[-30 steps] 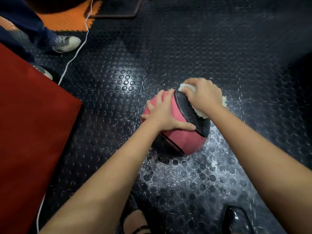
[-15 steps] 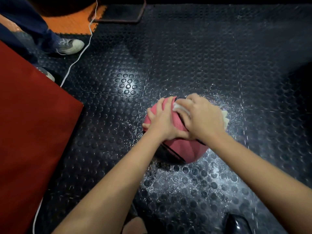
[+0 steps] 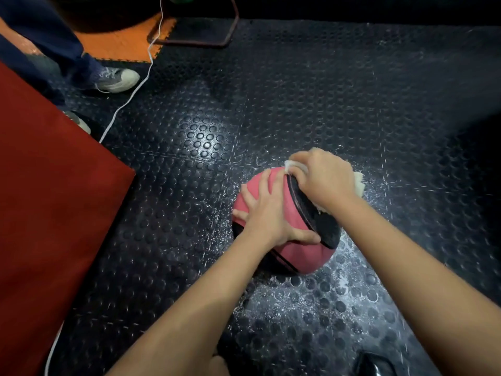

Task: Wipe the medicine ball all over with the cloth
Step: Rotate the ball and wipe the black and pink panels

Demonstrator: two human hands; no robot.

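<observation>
A red mat (image 3: 48,202) lies at the left on the studded black floor (image 3: 298,104). Right of it the pink medicine ball (image 3: 295,256) rests on the floor, its black band running from upper left to lower right. The left hand (image 3: 267,213) lies spread on the pink side, its grip loose. The right hand (image 3: 324,176) clamps its grip on the white cloth (image 3: 358,183), pressing it against the ball's far upper side.

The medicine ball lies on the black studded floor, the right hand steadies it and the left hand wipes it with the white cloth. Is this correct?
Not quite: the hands are swapped. In the head view the left hand steadies the medicine ball on the black studded floor, and the right hand wipes it with the white cloth.
</observation>
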